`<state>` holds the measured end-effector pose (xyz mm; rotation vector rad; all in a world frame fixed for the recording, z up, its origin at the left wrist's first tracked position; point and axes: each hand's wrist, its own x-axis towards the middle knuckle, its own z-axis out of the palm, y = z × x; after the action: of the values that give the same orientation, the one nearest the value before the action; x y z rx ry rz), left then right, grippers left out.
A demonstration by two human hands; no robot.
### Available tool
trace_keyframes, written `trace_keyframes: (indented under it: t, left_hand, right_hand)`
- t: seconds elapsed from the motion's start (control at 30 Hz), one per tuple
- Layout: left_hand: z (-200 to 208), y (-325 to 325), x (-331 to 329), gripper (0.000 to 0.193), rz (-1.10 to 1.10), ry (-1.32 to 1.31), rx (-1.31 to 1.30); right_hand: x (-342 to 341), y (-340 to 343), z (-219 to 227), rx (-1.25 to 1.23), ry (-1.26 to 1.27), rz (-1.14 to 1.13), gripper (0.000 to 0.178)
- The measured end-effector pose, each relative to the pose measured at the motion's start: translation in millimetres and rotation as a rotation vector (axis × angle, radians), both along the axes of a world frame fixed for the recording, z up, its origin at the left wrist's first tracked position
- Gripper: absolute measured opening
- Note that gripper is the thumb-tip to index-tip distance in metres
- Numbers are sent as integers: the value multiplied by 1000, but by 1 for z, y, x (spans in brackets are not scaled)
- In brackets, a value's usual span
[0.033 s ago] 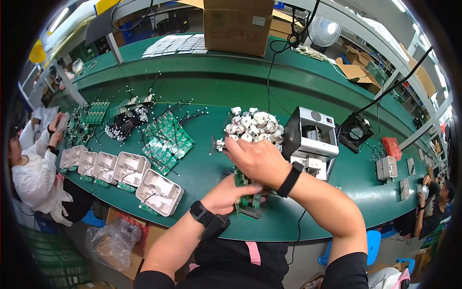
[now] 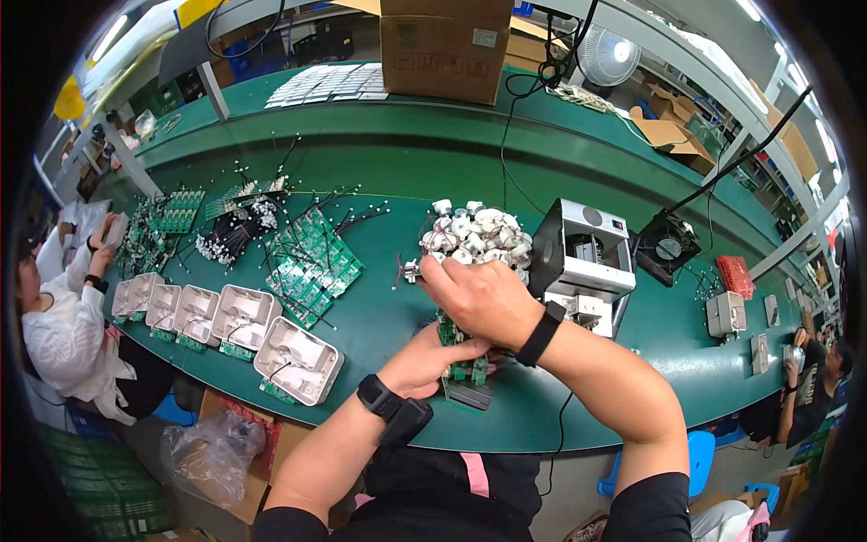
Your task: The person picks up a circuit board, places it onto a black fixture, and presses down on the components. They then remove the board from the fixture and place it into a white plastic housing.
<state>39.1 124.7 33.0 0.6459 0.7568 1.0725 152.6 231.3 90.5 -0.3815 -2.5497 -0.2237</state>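
Observation:
My left hand (image 2: 424,361) is closed on a green circuit board (image 2: 468,370), thumb laid across it, near the front of the bench. Above and partly over it is my right hand (image 2: 483,298), its thumb and fingers pinched together on a small white part with thin dark-red wires (image 2: 410,271). The part juts out left of the fingertips. Part of the board is hidden under my right hand. Just beyond that hand lies a pile of white round parts with wires (image 2: 479,233).
Right of the pile stands a black-and-silver machine (image 2: 587,253), with a small black fan (image 2: 670,246) beyond it. Circuit boards (image 2: 316,266) with black cables lie left on the green bench (image 2: 388,316). White housings (image 2: 300,359) line its front-left edge. Co-workers (image 2: 68,316) sit at both ends.
My right hand and the small white part have shifted very slightly left. Otherwise the scene looks the same.

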Motion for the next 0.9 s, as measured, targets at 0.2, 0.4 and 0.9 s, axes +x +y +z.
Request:
trace_keyframes:
  t: [0.2, 0.4, 0.9]
  left_hand:
    - [-10, 15, -4, 30, 47, -163, -132]
    - [-14, -18, -21, 27, 72, -478, -265]
    - [-115, -270, -32, 47, 320, -727, -143]
  right_hand:
    - [-5, 5, -1, 94, -42, -7, 27]
    - [-5, 7, 38, -112, 348, -114, 18]
    - [-35, -233, -37, -332, -204, 608, 28]
